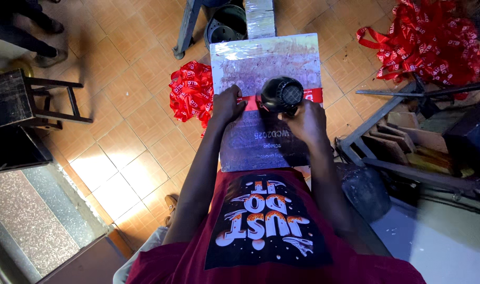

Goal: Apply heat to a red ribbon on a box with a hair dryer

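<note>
Ribbon (250,101) lies red across the plastic-wrapped surface (266,58), under a black dryer (282,94); heat held too close could scorch or pucker it, or it could slip askew; the left hand (226,105) lies nearly flat, fingers pinning the ribbon; the right hand (305,123) curls closed, apparently on the dryer's hidden handle.

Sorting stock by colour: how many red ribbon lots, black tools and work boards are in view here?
Red ribbon heaps: 2 (floor heap, far heap)
Red ribbon strip on board: 1
Black round tool: 1
Work board: 1
Total: 5
</note>
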